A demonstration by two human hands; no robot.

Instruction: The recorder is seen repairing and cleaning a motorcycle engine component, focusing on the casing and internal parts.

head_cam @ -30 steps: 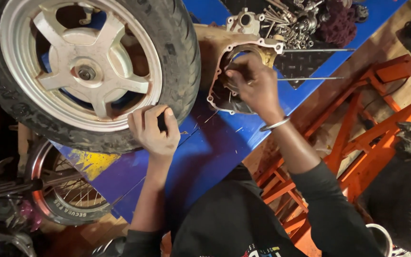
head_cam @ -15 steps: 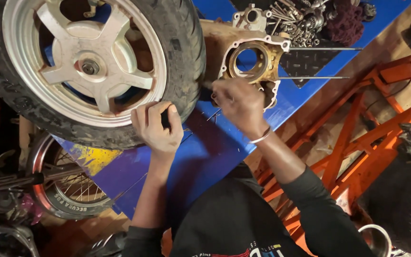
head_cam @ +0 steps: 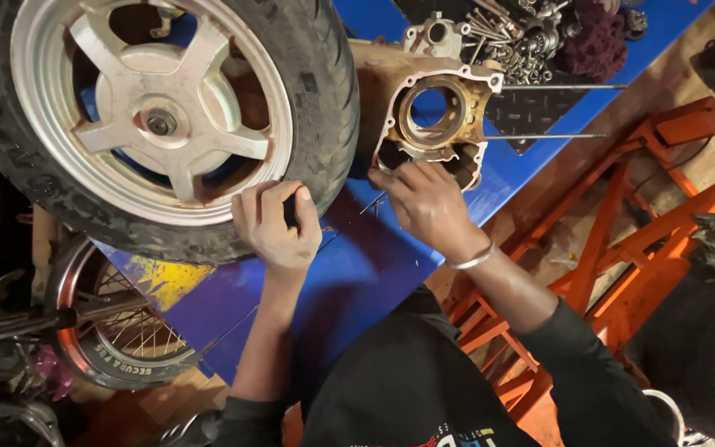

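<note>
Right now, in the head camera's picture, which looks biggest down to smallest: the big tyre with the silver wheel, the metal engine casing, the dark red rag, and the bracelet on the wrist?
1. Tyre with silver wheel, by far.
2. Engine casing.
3. Dark red rag.
4. Bracelet, thin, smallest.
The rag lies farther from the camera, so its rank is less sure.

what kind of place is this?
Likely a motorcycle repair workshop: a tyred alloy wheel and an engine casing lie on a blue bench, with loose bolts and a spoked wheel nearby.

Count on the blue worktop point(head_cam: 374, 273)

One alloy wheel point(head_cam: 155, 116), one engine casing point(head_cam: 436, 116), two long rods point(head_cam: 539, 136), one spoked wheel point(head_cam: 113, 331) near left; far bolts point(head_cam: 515, 41) blurred, perhaps a dozen.
</note>
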